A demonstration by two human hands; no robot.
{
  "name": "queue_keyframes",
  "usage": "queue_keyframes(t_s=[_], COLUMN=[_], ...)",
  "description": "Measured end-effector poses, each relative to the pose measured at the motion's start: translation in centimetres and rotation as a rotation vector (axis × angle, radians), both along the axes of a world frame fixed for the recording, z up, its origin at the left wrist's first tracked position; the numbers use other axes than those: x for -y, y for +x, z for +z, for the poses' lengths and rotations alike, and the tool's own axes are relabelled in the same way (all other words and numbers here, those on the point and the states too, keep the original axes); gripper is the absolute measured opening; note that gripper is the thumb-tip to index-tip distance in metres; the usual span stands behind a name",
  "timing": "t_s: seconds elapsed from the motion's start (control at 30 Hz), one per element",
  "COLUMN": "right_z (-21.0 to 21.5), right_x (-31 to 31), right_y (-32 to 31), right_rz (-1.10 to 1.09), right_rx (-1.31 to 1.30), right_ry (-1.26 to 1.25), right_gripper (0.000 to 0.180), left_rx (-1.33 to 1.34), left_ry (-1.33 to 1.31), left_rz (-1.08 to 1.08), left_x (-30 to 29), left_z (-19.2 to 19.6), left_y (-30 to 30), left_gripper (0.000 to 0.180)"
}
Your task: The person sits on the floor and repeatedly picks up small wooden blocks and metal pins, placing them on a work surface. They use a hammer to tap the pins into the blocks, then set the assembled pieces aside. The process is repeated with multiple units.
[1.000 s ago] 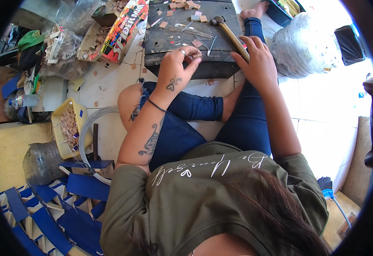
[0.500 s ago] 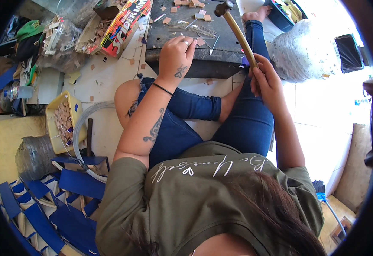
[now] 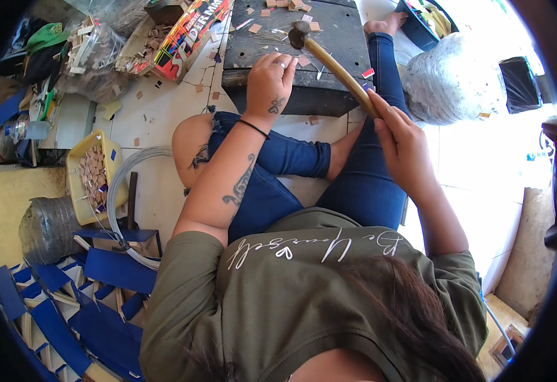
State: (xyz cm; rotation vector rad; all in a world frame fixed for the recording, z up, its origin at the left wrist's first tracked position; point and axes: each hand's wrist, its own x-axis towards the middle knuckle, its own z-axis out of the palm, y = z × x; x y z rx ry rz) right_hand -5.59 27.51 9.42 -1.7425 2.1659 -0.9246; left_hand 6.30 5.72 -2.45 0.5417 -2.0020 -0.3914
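My right hand (image 3: 401, 137) is wrapped round the wooden handle of a hammer (image 3: 341, 71). Its dark metal head is raised above the dark low bench (image 3: 246, 77), just beyond and to the right of my left hand. My left hand (image 3: 267, 83) is at the bench's near edge, wearing a ring, thumb and fingers pinched together. What they hold, if anything, is hidden. Past its fingertips lie thin metal wire pieces (image 3: 271, 51) and small square tan chips (image 3: 267, 13). A small red piece (image 3: 368, 73) rests at the bench's right edge.
A colourful printed box (image 3: 186, 44) with chips stands left of the bench. Farther left are a yellow basket (image 3: 121, 167) of chips and a coil of wire (image 3: 118, 191). Blue box-like pieces (image 3: 106, 318) are stacked lower left; a plastic-wrapped bundle (image 3: 453, 76) stands at right.
The hammer head has come down and left, nearer my left hand, as my right hand shifted slightly right and toward me. My left hand has moved slightly right, still pinched.
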Motion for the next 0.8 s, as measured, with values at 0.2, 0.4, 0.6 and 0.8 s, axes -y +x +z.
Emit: queue_keyframes(t_s=[0.2, 0.4, 0.6, 0.8], right_z=[0.0, -0.1, -1.2, -1.3], right_x=[0.5, 0.6, 0.6, 0.4], right_y=[-0.5, -0.6, -0.4, -0.4], right_rz=[0.055, 0.047, 0.035, 0.025], right_rx=[-0.011, -0.018, -0.017, -0.025], right_ry=[-0.089, -0.111, -0.102, -0.107], right_gripper=[0.042, 0.040, 0.041, 0.042], left_rx=[-0.014, -0.017, -0.010, -0.011], left_ry=[-0.006, 0.017, 0.066, 0.075], left_rz=[0.009, 0.007, -0.010, -0.015], left_x=[0.0, -0.1, -0.1, -0.2], left_z=[-0.3, -0.3, 0.0, 0.0], left_y=[-0.1, -0.1, 0.0, 0.0], left_gripper=[0.011, 0.011, 0.012, 0.013])
